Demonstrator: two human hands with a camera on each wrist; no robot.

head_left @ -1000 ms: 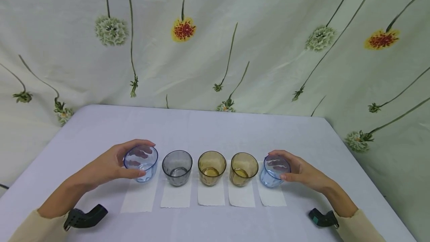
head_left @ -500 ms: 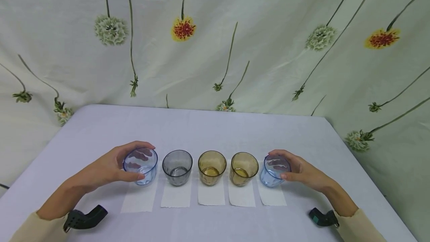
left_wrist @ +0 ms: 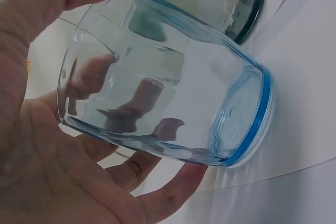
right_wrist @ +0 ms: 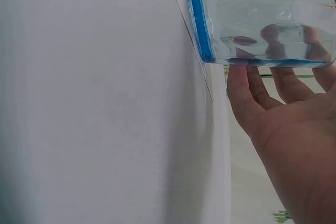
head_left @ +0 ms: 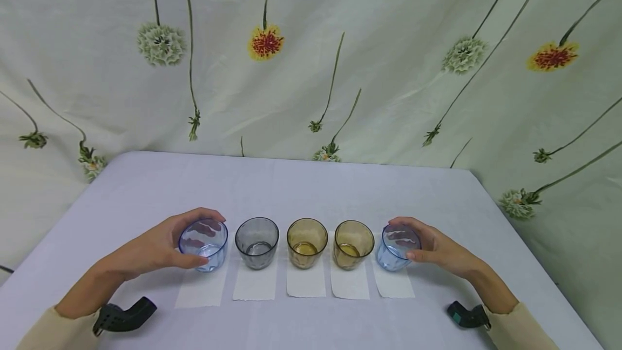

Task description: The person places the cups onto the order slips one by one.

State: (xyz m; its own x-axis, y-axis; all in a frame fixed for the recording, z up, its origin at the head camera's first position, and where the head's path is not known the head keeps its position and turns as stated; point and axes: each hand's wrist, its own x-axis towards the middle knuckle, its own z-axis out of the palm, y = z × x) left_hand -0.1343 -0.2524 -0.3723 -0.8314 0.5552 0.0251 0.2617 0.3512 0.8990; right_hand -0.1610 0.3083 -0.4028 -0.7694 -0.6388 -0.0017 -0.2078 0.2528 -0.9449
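My left hand (head_left: 155, 243) grips a clear blue drinking glass (head_left: 217, 255) at the left end of a row, thumb in front and fingers behind. In the left wrist view this glass (left_wrist: 168, 82) has its base at the white paper; whether it touches is hard to tell. At the row's right end my right hand (head_left: 441, 250) holds a second blue glass (head_left: 390, 255) by its side, upright over its paper. The right wrist view shows this glass (right_wrist: 262, 19) with fingers against its wall. Between them stand a grey glass (head_left: 256, 244) and two amber glasses, left (head_left: 306, 244) and right (head_left: 353, 246).
Several white paper strips (head_left: 305, 283) lie under and in front of the glasses on a white-covered table (head_left: 311, 323). A flower-printed curtain (head_left: 311, 69) hangs behind. A black wrist device (head_left: 123, 315) sits by the left cuff, another (head_left: 467, 315) by the right.
My left hand has lowered its blue glass slightly toward the paper. The right hand, its glass and the three middle glasses have stayed in place.
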